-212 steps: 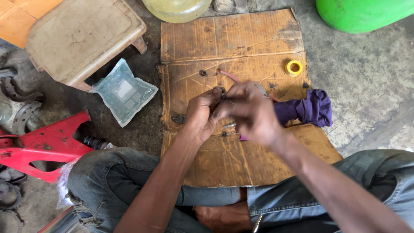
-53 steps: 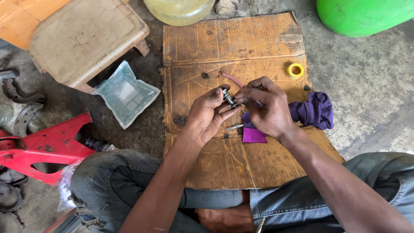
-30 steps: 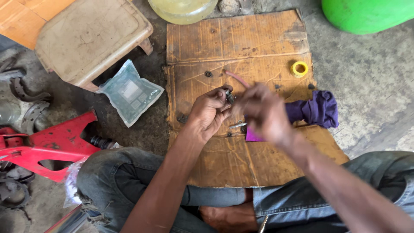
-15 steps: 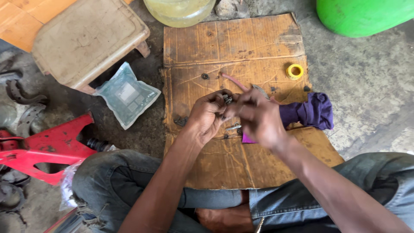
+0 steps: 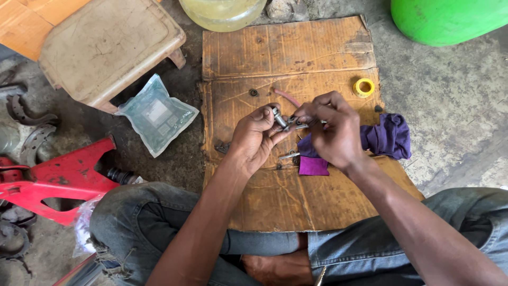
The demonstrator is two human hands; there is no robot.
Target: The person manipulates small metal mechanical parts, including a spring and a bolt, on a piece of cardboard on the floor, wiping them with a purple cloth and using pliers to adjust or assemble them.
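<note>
My left hand (image 5: 256, 139) pinches a small metal cylinder part (image 5: 278, 117) above a sheet of brown cardboard (image 5: 286, 53). My right hand (image 5: 332, 130) is closed around a thin metal piece (image 5: 299, 124) that meets that part. Both hands hover over the middle of the cardboard. A purple cloth (image 5: 387, 136) lies under and to the right of my right hand. A small metal pin (image 5: 289, 155) rests on the cardboard just below my hands.
A yellow tape roll (image 5: 364, 87) and a pink strip (image 5: 287, 97) lie on the cardboard. A clear plastic packet (image 5: 156, 114), a worn stool (image 5: 106, 47), a red metal frame (image 5: 58, 177), a pale jug (image 5: 222, 11) and a green container (image 5: 450, 18) surround it.
My hands have stayed together over the cardboard, shifting slightly as the fingers work the small metal parts. The view has wobbled a little.
</note>
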